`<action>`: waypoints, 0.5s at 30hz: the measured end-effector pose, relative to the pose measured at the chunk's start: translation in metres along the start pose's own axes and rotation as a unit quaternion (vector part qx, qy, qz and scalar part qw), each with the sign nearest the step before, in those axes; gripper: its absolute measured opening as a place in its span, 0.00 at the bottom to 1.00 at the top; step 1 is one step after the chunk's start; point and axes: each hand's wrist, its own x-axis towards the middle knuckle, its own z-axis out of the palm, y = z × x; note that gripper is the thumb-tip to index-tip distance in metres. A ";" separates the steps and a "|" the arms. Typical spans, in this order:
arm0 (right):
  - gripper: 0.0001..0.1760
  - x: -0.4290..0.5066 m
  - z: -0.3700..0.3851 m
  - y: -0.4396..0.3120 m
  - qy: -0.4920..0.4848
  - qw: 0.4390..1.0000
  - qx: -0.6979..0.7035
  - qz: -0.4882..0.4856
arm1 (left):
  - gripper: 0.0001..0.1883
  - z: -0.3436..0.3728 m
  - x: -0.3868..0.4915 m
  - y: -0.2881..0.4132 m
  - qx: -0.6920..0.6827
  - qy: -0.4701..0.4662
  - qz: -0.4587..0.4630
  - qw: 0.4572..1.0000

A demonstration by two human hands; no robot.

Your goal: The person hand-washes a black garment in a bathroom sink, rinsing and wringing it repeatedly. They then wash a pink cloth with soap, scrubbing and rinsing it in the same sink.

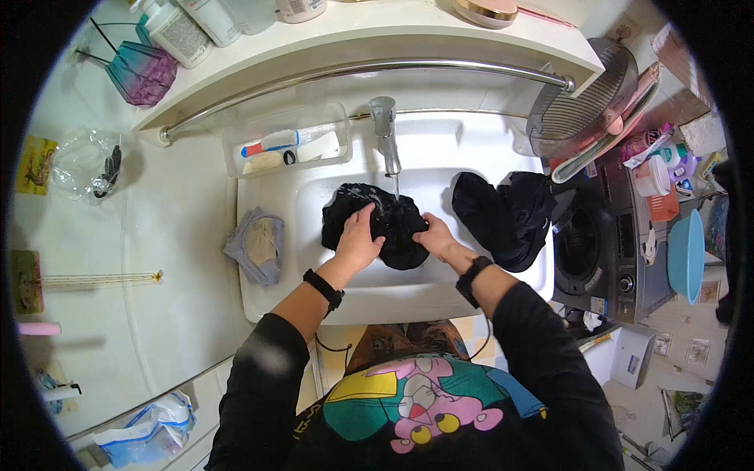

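Black wet cloth (pixel 377 226) lies bunched in the white washbasin (pixel 300 300), under water running from the chrome faucet (pixel 386 135). My left hand (pixel 358 238) rests on the cloth's near side with its fingers spread; whether it grips any fabric cannot be told. At the cloth's right edge, my right hand (pixel 437 235) pinches the fabric between thumb and fingers. A second bundle of black cloth (pixel 503 218) hangs over the basin's right side. On the left rim sits a folded grey cloth (pixel 256 247) with a beige patch. Both wrists wear black bands.
Behind the basin at left stands a clear plastic box (pixel 288 138) with brushes. Overhead run a metal towel rail (pixel 365 68) and a white shelf (pixel 353 44) with bottles. To the right are a washing machine (pixel 580 247) and a blue basin (pixel 686 256).
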 end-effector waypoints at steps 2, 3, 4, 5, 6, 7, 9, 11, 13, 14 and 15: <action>0.16 -0.022 -0.023 -0.043 -0.088 0.985 0.057 -0.135 | 0.46 -0.009 0.006 0.002 0.047 -0.010 -0.002 0.999; 0.16 -0.034 -0.036 -0.068 -0.106 0.971 0.089 -0.196 | 0.50 -0.014 0.008 0.003 0.073 -0.011 0.011 0.997; 0.15 -0.044 -0.047 -0.095 -0.114 0.966 0.058 -0.222 | 0.50 -0.021 0.012 0.004 0.087 -0.018 0.032 0.996; 0.13 -0.055 -0.057 -0.121 -0.130 0.943 0.051 -0.301 | 0.47 -0.029 0.018 0.005 0.099 -0.023 0.075 0.992; 0.13 -0.067 -0.064 -0.144 -0.143 0.942 0.015 -0.303 | 0.43 -0.038 0.026 0.008 0.050 -0.013 0.104 0.993; 0.13 -0.080 -0.071 -0.164 -0.161 0.920 0.007 -0.357 | 0.39 -0.047 0.032 0.013 0.013 -0.015 0.109 0.994; 0.13 -0.102 -0.081 -0.196 -0.134 0.919 0.011 -0.371 | 0.22 -0.067 0.029 0.026 -0.240 -0.026 0.057 0.969; 0.15 -0.118 -0.096 -0.220 -0.053 0.911 -0.064 -0.404 | 0.21 -0.104 0.028 0.037 -0.187 -0.010 0.028 0.982; 0.18 -0.133 -0.106 -0.235 0.024 0.849 -0.157 -0.504 | 0.21 -0.141 0.019 0.048 -0.247 -0.002 0.091 0.965; 0.18 -0.138 -0.107 -0.240 0.046 0.839 -0.171 -0.514 | 0.26 -0.154 0.012 0.052 -0.383 -0.057 0.097 0.917; 0.19 -0.141 -0.106 -0.243 0.070 0.833 -0.188 -0.516 | 0.28 -0.162 0.008 0.055 -0.363 -0.076 0.108 0.922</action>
